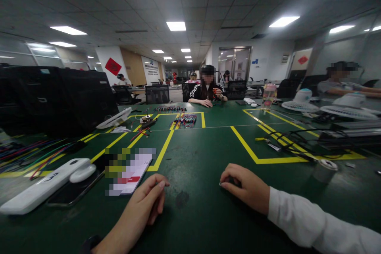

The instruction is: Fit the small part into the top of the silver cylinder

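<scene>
My left hand [145, 202] rests on the green table [202, 154], fingers loosely curled together, its fingertips beside a phone [131, 172] with a lit, blurred screen. Nothing shows in that hand. My right hand [245, 185], in a white sleeve, lies knuckles up on the table with fingers curled over a small dark thing I cannot make out.
A white device [44, 184] lies at the left beside coloured wires [32, 154]. Yellow tape lines mark the table. Black cables [297, 139] and a tape roll [326, 168] sit at the right. Wire bundles [186, 120] lie mid-table. A person [208, 89] sits opposite; another sits far right.
</scene>
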The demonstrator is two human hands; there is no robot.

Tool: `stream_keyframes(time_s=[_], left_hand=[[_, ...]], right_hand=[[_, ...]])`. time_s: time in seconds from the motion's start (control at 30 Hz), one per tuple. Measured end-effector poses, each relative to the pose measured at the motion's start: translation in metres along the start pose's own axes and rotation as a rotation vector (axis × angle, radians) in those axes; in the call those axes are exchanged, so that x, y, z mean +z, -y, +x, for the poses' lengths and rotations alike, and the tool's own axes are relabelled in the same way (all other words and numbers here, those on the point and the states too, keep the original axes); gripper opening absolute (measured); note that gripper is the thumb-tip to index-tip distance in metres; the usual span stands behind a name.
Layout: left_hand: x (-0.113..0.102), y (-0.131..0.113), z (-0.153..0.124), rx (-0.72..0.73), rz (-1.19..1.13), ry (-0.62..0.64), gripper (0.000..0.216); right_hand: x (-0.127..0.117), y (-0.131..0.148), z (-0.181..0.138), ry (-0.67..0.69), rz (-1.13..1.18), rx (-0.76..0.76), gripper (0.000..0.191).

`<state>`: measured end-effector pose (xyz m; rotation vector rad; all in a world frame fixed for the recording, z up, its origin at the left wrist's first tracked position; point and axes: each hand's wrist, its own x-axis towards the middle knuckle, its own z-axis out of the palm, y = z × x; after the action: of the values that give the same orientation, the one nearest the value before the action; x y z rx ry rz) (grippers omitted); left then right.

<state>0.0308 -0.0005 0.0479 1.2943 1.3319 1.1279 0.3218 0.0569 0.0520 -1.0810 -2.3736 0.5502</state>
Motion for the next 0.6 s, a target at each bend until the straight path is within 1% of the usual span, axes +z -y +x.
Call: stream_keyframes(time_s=[0.1, 0.17, 0.2, 0.27, 0.3, 0.37, 0.43, 0.47, 0.5, 0.53, 0.6], left_hand=[[-0.001, 0.002, 0.002, 0.006, -0.002, 0.022, 0.023], [-0.001, 0.003, 0.002, 0.003, 0.001, 0.028, 0.023], [0.0, 0.003, 0.002, 0.002, 0.003, 0.028, 0.023], [0.0, 0.002, 0.002, 0.001, 0.01, 0.026, 0.024], [-0.001, 0.002, 0.003, 0.0, 0.014, 0.029, 0.024], [-0.002, 0.002, 0.003, -0.002, 0.016, 0.038, 0.023], [-0.004, 0.004, 0.003, -0.005, 0.006, 0.041, 0.022], [-0.004, 0.005, 0.003, -0.005, -0.002, 0.042, 0.022], [-0.005, 0.006, 0.003, -0.002, -0.012, 0.04, 0.022], [-0.006, 0.008, 0.003, 0.001, -0.02, 0.036, 0.022], [-0.005, 0.01, 0.005, 0.006, -0.025, 0.034, 0.024]], right_hand=[[-0.011, -0.009, -0.016, -0.002, -0.001, 0.042, 0.016], [-0.014, -0.013, -0.022, -0.013, -0.001, 0.076, 0.015], [-0.013, -0.013, -0.022, -0.021, -0.003, 0.095, 0.019], [-0.009, -0.012, -0.019, -0.036, -0.014, 0.107, 0.029], [-0.006, -0.01, -0.016, -0.04, -0.024, 0.095, 0.029], [-0.004, -0.008, -0.01, -0.052, -0.044, 0.055, 0.021], [-0.011, -0.01, -0.007, -0.086, -0.056, 0.036, 0.02], [-0.018, -0.015, -0.008, -0.124, -0.067, 0.042, 0.022], [-0.028, -0.023, -0.012, -0.191, -0.096, 0.054, 0.023], [-0.041, -0.033, -0.019, -0.288, -0.154, 0.069, 0.024], [-0.071, -0.062, -0.042, -0.53, -0.356, 0.118, 0.025]])
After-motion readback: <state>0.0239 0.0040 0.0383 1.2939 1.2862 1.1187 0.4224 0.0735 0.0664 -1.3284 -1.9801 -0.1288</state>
